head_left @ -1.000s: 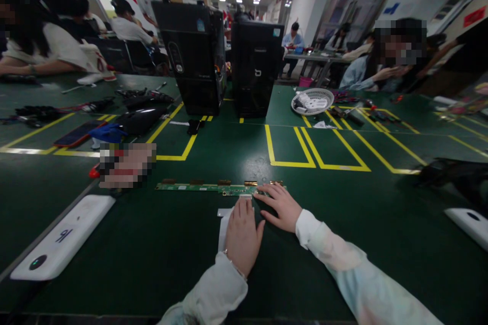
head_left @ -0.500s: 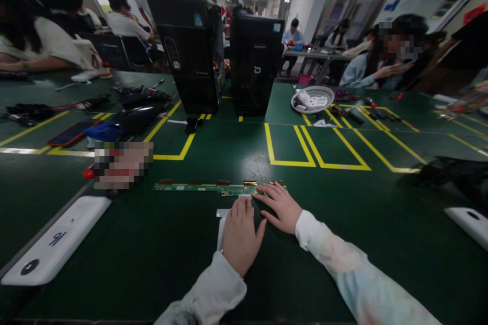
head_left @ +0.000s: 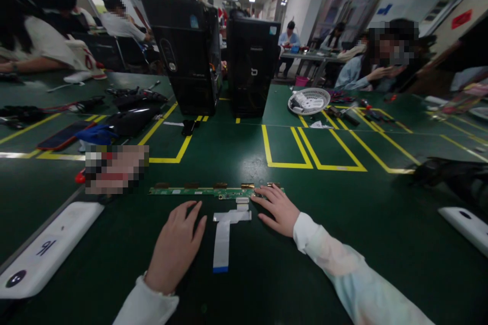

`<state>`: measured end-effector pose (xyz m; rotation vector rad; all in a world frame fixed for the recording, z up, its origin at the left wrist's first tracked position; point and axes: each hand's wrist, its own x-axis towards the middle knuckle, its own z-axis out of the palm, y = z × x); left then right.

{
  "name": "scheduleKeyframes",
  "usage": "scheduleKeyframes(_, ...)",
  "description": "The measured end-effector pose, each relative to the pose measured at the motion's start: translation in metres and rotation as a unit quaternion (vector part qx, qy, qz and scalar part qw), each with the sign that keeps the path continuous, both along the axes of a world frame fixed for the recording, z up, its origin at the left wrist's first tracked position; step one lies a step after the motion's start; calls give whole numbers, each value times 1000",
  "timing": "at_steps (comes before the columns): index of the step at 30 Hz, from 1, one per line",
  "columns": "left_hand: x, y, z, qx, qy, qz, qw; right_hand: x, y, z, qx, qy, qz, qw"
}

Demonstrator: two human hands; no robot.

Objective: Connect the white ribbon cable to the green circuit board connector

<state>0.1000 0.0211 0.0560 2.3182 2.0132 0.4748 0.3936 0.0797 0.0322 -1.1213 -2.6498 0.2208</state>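
A long narrow green circuit board [head_left: 206, 192] lies across the table in front of me, with copper-coloured tabs along its far edge. From a connector [head_left: 242, 200] on its near side runs a white ribbon cable [head_left: 221, 244], folded sideways and then toward me, ending in a blue tip. My right hand [head_left: 277, 209] rests with fingers spread over the board's right end, fingertips touching it. To the left of the cable, my left hand [head_left: 176, 244] is apart from board and cable, fingers loosely bent and holding nothing.
Two black computer towers [head_left: 249, 66] stand at the back of the green table. A white basket [head_left: 308, 100] with parts sits at the right rear. On the left lie a white device [head_left: 49, 249], a blue cloth [head_left: 95, 134] and dark cables. Other people sit around.
My left hand has left the cable's connector end and moved left and toward me, uncovering the folded ribbon cable. My right hand has stayed on the board. The whole view has shifted slightly.
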Motion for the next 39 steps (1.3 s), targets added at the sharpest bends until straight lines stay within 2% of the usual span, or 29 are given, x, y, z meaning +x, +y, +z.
scheduleKeyframes(4, -44, -3, -12, 10, 23, 37, 999, -1, 0, 0, 1, -1, -1, 1000)
scheduleKeyframes(9, -71, -8, -27, 14, 44, -12, 999, -1, 0, -1, 7, -7, -4, 1000)
scheduleKeyframes(17, -72, -2, -37, 35, 27, -10, 999, -11, -4, -2, 37, 12, 11, 999)
scheduleKeyframes(21, -72, -1, -36, 41, 22, -16, 999, -24, -10, 2, 19, -6, 33, 999)
scheduleKeyframes(29, -70, -2, -32, 38, 23, -15, 999, -30, -14, 6, -15, -31, 8, 999)
scheduleKeyframes(34, -72, -2, -35, 33, 18, -15, 999, -9, -24, 1, 0, -28, 4, 1000)
scheduleKeyframes(39, -75, -1, -42, 40, 16, -19, 999, 45, -49, -8, 37, -21, -19, 999)
